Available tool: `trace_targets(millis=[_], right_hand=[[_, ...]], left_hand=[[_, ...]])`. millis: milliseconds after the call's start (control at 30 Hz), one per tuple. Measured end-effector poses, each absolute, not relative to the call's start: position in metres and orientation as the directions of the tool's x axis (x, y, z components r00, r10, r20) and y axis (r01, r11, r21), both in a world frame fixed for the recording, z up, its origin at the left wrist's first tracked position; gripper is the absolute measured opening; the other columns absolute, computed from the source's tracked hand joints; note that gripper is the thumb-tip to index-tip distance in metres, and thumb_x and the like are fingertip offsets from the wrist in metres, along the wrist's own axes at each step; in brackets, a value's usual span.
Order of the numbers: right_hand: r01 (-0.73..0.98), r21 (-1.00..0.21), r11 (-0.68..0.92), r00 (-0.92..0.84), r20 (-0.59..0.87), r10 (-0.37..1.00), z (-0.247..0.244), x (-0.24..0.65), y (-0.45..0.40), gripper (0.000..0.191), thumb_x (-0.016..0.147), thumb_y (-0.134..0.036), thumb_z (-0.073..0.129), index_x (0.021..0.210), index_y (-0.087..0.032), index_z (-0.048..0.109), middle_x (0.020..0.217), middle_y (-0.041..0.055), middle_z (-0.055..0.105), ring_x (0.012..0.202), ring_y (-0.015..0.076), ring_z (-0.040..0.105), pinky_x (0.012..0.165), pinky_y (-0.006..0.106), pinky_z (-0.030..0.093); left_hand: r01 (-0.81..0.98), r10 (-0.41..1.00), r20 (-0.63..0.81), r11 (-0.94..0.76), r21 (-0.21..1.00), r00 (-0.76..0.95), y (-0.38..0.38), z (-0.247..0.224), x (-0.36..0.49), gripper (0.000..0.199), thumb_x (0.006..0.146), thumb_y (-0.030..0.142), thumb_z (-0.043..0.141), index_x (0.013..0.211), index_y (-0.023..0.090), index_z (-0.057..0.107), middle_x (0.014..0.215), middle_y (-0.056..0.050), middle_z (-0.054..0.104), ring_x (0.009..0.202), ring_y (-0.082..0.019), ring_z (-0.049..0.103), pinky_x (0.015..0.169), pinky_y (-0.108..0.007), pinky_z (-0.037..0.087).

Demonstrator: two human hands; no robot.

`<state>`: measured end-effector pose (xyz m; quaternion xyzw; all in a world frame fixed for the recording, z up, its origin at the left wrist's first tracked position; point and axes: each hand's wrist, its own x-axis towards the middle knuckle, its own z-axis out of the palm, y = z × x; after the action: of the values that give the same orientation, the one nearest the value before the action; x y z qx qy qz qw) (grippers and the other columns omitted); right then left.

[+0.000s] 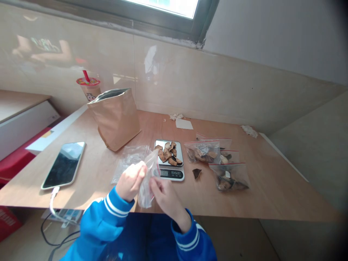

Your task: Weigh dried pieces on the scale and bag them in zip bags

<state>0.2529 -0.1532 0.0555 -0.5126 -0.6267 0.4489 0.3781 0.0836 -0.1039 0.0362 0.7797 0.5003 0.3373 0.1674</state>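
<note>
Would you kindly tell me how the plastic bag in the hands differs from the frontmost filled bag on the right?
The held bag is up between the left hand and right hand; the filled bag lies on the table. The filled bag contains brown pieces, whereas the held bag shows none. Both are see-through plastic with red lines.

Phone [64, 165] with white cable [51, 206], drink cup [90, 90] beneath window [174, 8].
</note>
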Motion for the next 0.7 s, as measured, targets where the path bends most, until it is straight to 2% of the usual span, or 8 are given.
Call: trace_targets(millis=[100, 167, 233, 300, 367, 433, 533, 700], right_hand=[[0.237, -0.972, 0.006, -0.145, -0.029, 0.989, 0.058, 0.278, -0.141, 0.048, 0.096, -0.048, 0.038, 0.056, -0.02, 0.043, 0.052, -0.0035, 0.042, 0.051, 0.0102, 0.041, 0.054, 0.024, 0.036], [0.289, -0.955, 0.07, -0.217, 0.006, 0.976, 0.064, 0.294, -0.139, 0.047, 0.094, -0.05, 0.041, 0.061, -0.019, 0.049, 0.059, -0.0021, 0.049, 0.057, 0.0108, 0.046, 0.058, 0.024, 0.04], [0.362, -0.918, 0.165, -0.247, 0.076, 0.966, 0.068, 0.304, -0.137, 0.041, 0.095, -0.051, 0.04, 0.079, -0.019, 0.06, 0.079, 0.0023, 0.06, 0.074, 0.014, 0.056, 0.068, 0.025, 0.046], [0.477, -0.847, 0.234, -0.096, 0.214, 0.972, 0.065, 0.31, -0.133, 0.037, 0.096, -0.049, 0.038, 0.105, -0.021, 0.059, 0.106, 0.0079, 0.061, 0.098, 0.0186, 0.058, 0.083, 0.03, 0.048], [0.647, -0.729, 0.224, 0.08, 0.356, 0.931, 0.054, 0.314, -0.124, 0.039, 0.095, -0.047, 0.04, 0.121, -0.021, 0.051, 0.123, 0.0125, 0.054, 0.117, 0.0231, 0.051, 0.097, 0.039, 0.044], [0.784, -0.59, 0.193, 0.099, 0.426, 0.899, 0.04, 0.316, -0.113, 0.045, 0.094, -0.045, 0.045, 0.13, -0.02, 0.045, 0.134, 0.0157, 0.046, 0.129, 0.0273, 0.041, 0.106, 0.047, 0.037], [0.871, -0.462, 0.168, 0.048, 0.42, 0.906, 0.023, 0.308, -0.095, 0.052, 0.092, -0.046, 0.049, 0.135, -0.019, 0.041, 0.141, 0.0186, 0.04, 0.132, 0.0318, 0.037, 0.105, 0.052, 0.037], [0.925, -0.379, 0.04, 0.147, 0.453, 0.879, 0.014, 0.281, -0.078, 0.054, 0.088, -0.049, 0.053, 0.13, -0.015, 0.046, 0.131, 0.0213, 0.048, 0.119, 0.0359, 0.046, 0.094, 0.053, 0.043]], left_hand=[[0.563, 0.938, 0.34, -0.317, 0.763, 0.068, -0.096, 0.045, 0.074, 0.037, 0.092, 0.043, 0.027, 0.07, 0.023, 0.049, 0.06, -0.001, 0.051, 0.054, -0.016, 0.048, 0.055, -0.029, 0.041], [0.509, 0.939, 0.342, -0.316, 0.801, 0.044, -0.089, 0.054, 0.071, 0.037, 0.092, 0.045, 0.032, 0.066, 0.022, 0.044, 0.057, 0.002, 0.045, 0.052, -0.014, 0.042, 0.053, -0.026, 0.037], [0.455, 0.927, 0.375, -0.341, 0.823, 0.016, -0.081, 0.062, 0.076, 0.037, 0.093, 0.043, 0.034, 0.064, 0.021, 0.041, 0.059, 0.002, 0.041, 0.055, -0.012, 0.041, 0.056, -0.025, 0.036], [0.423, 0.91, 0.409, -0.348, 0.837, -0.062, -0.069, 0.066, 0.085, 0.034, 0.093, 0.041, 0.038, 0.065, 0.02, 0.041, 0.064, 0.002, 0.039, 0.061, -0.012, 0.041, 0.061, -0.025, 0.036], [0.399, 0.888, 0.424, -0.329, 0.856, -0.179, -0.056, 0.062, 0.096, 0.031, 0.093, 0.038, 0.041, 0.067, 0.02, 0.041, 0.071, 0.001, 0.039, 0.067, -0.012, 0.041, 0.067, -0.025, 0.037], [0.372, 0.845, 0.425, -0.3, 0.878, -0.324, -0.044, 0.052, 0.106, 0.03, 0.095, 0.035, 0.036, 0.068, 0.021, 0.036, 0.078, -0.001, 0.04, 0.072, -0.012, 0.041, 0.071, -0.026, 0.038], [0.364, 0.828, 0.403, -0.264, 0.893, -0.389, -0.033, 0.029, 0.114, 0.028, 0.097, 0.032, 0.027, 0.07, 0.023, 0.029, 0.076, -0.001, 0.037, 0.073, -0.014, 0.04, 0.072, -0.028, 0.039], [0.383, 0.837, 0.409, -0.265, 0.885, -0.364, -0.031, 0.004, 0.114, 0.03, 0.098, 0.033, 0.023, 0.07, 0.024, 0.026, 0.072, -0.001, 0.037, 0.068, -0.014, 0.039, 0.068, -0.029, 0.038]])
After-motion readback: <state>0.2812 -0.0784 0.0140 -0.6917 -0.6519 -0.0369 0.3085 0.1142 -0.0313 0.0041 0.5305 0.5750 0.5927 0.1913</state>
